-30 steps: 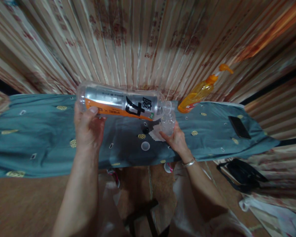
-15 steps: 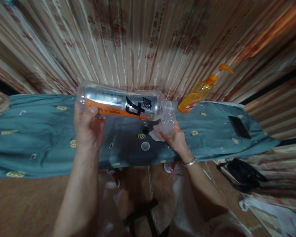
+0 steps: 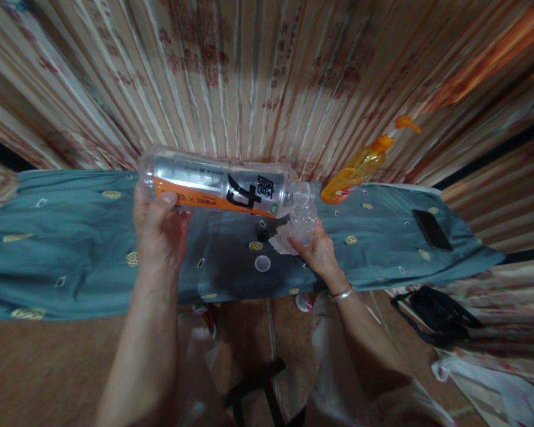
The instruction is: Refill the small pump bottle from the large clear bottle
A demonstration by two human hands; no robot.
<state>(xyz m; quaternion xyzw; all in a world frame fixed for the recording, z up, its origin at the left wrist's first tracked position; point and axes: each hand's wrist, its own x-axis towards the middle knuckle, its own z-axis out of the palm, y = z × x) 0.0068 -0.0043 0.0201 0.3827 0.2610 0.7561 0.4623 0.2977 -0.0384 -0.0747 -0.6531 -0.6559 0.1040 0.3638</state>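
My left hand (image 3: 162,228) is closed round the base end of a large clear plastic bottle (image 3: 213,181) with a silver and orange label. The bottle lies nearly level in the air, its uncapped neck pointing right and slightly down. At its mouth is a small clear plastic container (image 3: 303,222), gripped by my right hand (image 3: 320,252). Whether liquid is flowing between them I cannot tell. Below the container a white scalloped paper (image 3: 281,240) lies on the cloth, partly hidden. A dark bottle cap (image 3: 263,235) and a small round translucent lid (image 3: 262,263) lie beside it.
A pump bottle of orange liquid (image 3: 356,169) stands at the back right of the green patterned cloth (image 3: 84,237). Farther right lies a black phone (image 3: 431,229). Pleated curtains (image 3: 249,77) hang behind. A black bag (image 3: 436,314) and a dark stool (image 3: 258,385) are below.
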